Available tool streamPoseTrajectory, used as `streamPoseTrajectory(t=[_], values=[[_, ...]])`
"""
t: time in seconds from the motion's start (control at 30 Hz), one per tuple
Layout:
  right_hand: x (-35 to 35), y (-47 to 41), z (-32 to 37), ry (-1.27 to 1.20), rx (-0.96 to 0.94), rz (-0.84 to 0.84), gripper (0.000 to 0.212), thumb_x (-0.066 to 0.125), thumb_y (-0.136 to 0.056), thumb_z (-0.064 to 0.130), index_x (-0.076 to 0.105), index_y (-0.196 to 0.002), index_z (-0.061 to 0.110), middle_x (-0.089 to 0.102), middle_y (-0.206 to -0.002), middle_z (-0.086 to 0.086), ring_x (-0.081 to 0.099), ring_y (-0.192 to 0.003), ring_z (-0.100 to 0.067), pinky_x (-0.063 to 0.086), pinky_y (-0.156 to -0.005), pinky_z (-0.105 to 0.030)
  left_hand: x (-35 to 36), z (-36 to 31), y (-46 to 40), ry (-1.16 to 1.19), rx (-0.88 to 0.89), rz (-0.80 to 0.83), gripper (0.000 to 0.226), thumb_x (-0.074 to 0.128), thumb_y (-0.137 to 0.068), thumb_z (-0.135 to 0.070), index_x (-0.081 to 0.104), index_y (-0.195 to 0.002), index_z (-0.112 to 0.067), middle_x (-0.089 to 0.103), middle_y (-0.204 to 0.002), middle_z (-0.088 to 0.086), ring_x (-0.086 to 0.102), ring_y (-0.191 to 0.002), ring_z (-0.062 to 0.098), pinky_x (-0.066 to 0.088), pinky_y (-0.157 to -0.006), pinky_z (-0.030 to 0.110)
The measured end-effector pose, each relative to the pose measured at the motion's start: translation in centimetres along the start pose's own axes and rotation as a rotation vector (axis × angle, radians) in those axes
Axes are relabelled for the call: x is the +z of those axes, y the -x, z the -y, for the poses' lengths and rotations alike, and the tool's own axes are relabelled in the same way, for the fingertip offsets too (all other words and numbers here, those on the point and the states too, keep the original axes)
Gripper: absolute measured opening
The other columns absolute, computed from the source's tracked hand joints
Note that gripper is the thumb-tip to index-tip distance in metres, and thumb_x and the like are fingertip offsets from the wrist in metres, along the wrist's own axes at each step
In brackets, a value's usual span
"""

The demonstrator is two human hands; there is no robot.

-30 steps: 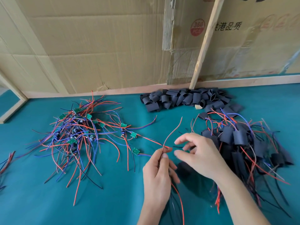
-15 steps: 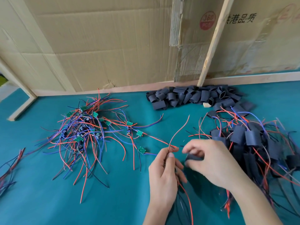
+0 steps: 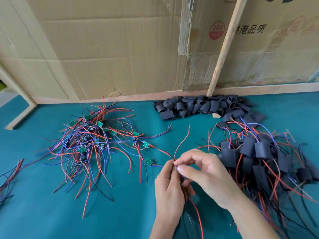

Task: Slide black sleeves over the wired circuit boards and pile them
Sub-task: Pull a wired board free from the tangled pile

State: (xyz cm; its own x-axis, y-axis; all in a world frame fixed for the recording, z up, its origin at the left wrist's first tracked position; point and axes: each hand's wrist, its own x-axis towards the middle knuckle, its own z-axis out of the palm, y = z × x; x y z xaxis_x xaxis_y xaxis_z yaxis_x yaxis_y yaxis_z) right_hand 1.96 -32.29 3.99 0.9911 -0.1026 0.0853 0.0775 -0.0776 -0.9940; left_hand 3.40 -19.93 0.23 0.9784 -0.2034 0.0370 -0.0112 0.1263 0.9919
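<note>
My left hand (image 3: 168,188) grips a wired circuit board; its red wire (image 3: 181,144) rises above the fingers and more wires trail below. My right hand (image 3: 205,173) meets it from the right and pinches a black sleeve (image 3: 183,177), mostly hidden between the fingers. A tangle of bare green boards with red, blue and black wires (image 3: 86,144) lies to the left. Loose black sleeves (image 3: 198,106) are heaped at the back. A pile of sleeved boards (image 3: 255,156) lies to the right.
The teal table top (image 3: 51,213) runs to a wooden rail and cardboard wall (image 3: 120,49) at the back. A wooden stick (image 3: 222,49) leans against the cardboard. A few loose wires (image 3: 8,178) lie at the left edge.
My right hand has moved left and closed against my left hand, bringing the black sleeve onto the held board. The camera has shifted a little.
</note>
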Motion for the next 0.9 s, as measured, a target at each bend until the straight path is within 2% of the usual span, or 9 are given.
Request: streamPoseTrajectory(t=[0.07,0.17,0.23,0.3,0.5,0.57,0.67,0.77,0.9], values=[[-0.2,0.1,0.0,0.006,0.034,0.037,0.018,0.081,-0.074,0.024,0.079,-0.09,0.017,0.065,-0.095,-0.011,0.07,-0.075,-0.036,0.055,-0.058,-0.064,0.1,-0.2,0.1,0.022,0.0,0.011,0.016,0.046,-0.094,-0.01,0.059,-0.087,-0.004,0.05,-0.055,0.015,0.047,-0.04,0.017,0.035,-0.039,0.019],[-0.6,0.1,0.1,0.095,0.001,0.063,0.023,0.086,-0.069,0.029,0.08,-0.09,0.023,0.067,-0.098,-0.008,0.069,-0.083,-0.035,0.061,-0.058,-0.055,0.3,-0.5,0.2,0.05,-0.004,0.019,0.016,0.044,-0.081,-0.014,0.058,-0.082,-0.008,0.051,-0.056,0.013,0.046,-0.041,0.018,0.035,-0.04,0.02],[-0.8,0.1,0.2,0.141,-0.004,0.059,0.028,0.087,-0.066,0.037,0.08,-0.09,0.026,0.073,-0.094,0.0,0.07,-0.079,-0.04,0.059,-0.058,-0.047,0.2,-0.5,0.2,0.053,-0.002,0.022,0.015,0.045,-0.084,-0.016,0.059,-0.082,-0.009,0.053,-0.057,0.014,0.045,-0.041,0.017,0.035,-0.04,0.02],[-1.1,0.0,0.1,0.173,-0.002,0.042,0.029,0.088,-0.064,0.041,0.08,-0.089,0.028,0.077,-0.091,0.0,0.073,-0.075,-0.031,0.06,-0.059,-0.042,0.2,-0.2,0.1,0.045,-0.007,0.029,0.017,0.049,-0.095,-0.013,0.059,-0.083,-0.008,0.053,-0.056,0.012,0.047,-0.043,0.02,0.035,-0.041,0.021],[-2.5,-0.3,0.1,0.09,0.019,-0.012,0.034,0.088,-0.067,0.027,0.079,-0.098,0.035,0.079,-0.101,0.003,0.077,-0.083,-0.017,0.057,-0.06,-0.025,0.2,0.6,-0.4,0.004,-0.016,0.038,0.03,0.04,-0.109,-0.007,0.067,-0.097,-0.012,0.064,-0.063,0.007,0.054,-0.044,0.024,0.035,-0.042,0.022],[-3.4,-0.5,0.3,0.04,-0.019,-0.114,0.037,0.095,-0.066,0.018,0.081,-0.099,0.029,0.078,-0.111,0.002,0.074,-0.08,-0.015,0.055,-0.054,-0.025,0.3,0.7,-0.4,0.024,-0.039,0.02,0.028,0.039,-0.109,-0.007,0.066,-0.103,-0.013,0.063,-0.067,0.008,0.055,-0.041,0.023,0.034,-0.04,0.02],[-4.6,-0.6,0.7,-0.097,-0.109,-0.347,0.03,0.085,-0.069,0.031,0.081,-0.097,0.02,0.079,-0.104,-0.007,0.069,-0.07,-0.022,0.051,-0.05,-0.022,0.4,0.7,-0.4,0.046,-0.056,0.015,0.028,0.041,-0.109,-0.008,0.068,-0.104,-0.015,0.063,-0.067,0.006,0.055,-0.041,0.022,0.033,-0.041,0.02],[-4.4,-0.9,1.0,-0.221,-0.187,-0.542,0.018,0.079,-0.079,0.028,0.073,-0.089,0.016,0.08,-0.096,-0.008,0.076,-0.087,-0.022,0.056,-0.057,-0.021,0.5,0.7,-0.3,0.039,-0.067,0.027,0.028,0.042,-0.109,-0.008,0.069,-0.104,-0.016,0.062,-0.068,0.006,0.056,-0.042,0.021,0.033,-0.041,0.02],[-4.2,-1.3,1.1,-0.231,-0.285,-0.744,0.011,0.077,-0.092,0.013,0.068,-0.086,0.015,0.079,-0.089,-0.002,0.074,-0.08,-0.013,0.059,-0.063,-0.021,0.6,0.7,-0.2,-0.022,-0.049,0.065,0.029,0.042,-0.109,-0.007,0.069,-0.105,-0.017,0.062,-0.07,0.006,0.057,-0.044,0.022,0.037,-0.044,0.021]])
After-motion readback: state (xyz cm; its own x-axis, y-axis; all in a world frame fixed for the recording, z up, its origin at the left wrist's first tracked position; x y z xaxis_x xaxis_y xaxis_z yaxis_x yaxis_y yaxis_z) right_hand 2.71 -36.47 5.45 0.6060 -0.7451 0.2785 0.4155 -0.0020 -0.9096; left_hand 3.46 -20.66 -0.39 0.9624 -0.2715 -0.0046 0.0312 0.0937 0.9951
